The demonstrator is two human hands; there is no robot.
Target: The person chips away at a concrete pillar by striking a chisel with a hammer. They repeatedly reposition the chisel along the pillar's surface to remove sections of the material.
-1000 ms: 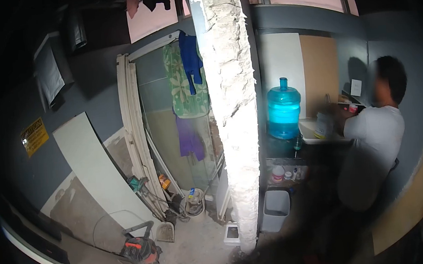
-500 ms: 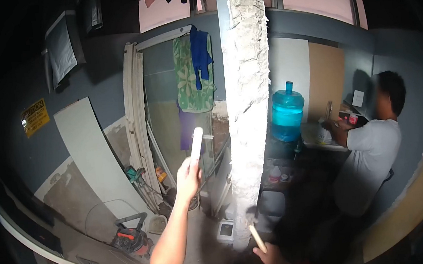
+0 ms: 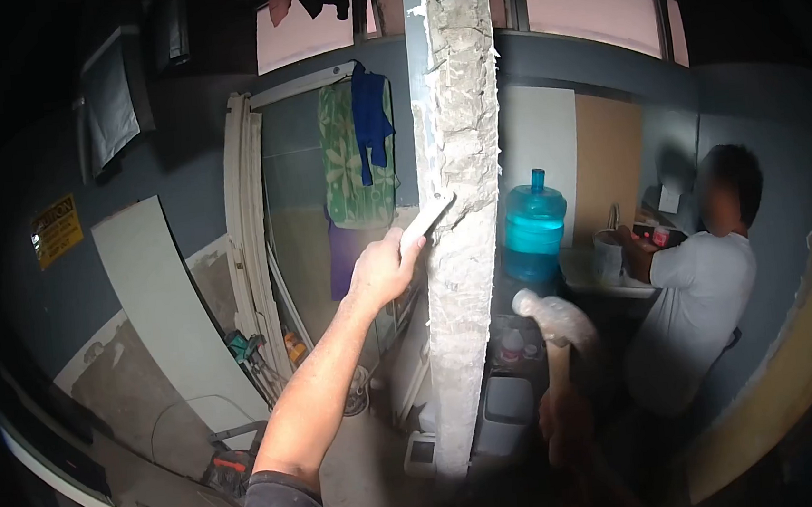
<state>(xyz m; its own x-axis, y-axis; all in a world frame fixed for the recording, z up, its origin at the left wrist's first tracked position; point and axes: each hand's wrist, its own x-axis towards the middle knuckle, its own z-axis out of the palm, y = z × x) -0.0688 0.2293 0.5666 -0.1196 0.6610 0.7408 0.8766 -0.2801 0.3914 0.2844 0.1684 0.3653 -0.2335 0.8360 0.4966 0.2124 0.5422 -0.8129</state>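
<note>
In my left hand (image 3: 381, 273) is a pale flat chisel (image 3: 425, 221), my fingers wrapped round its lower part. Its upper end slants up to the right and meets the rough face of a concrete column (image 3: 461, 168), or lies just in front of it. My right hand (image 3: 567, 422), dark and blurred, grips the wooden handle of a claw hammer (image 3: 556, 323). The hammer head is raised to the right of the column, apart from the chisel and below it. Chipped, uneven concrete runs up the column.
A person (image 3: 696, 297) in a white shirt stands at a sink on the right. Behind the column are a blue water jug (image 3: 535, 229) and a grey bin (image 3: 505, 415). Boards (image 3: 176, 300) and a shop vacuum (image 3: 230, 467) stand at left.
My left hand has brought the chisel right, onto or close to the column, and tilted it. My right hand has lifted the hammer up and right into fuller view. The view has shifted slightly.
</note>
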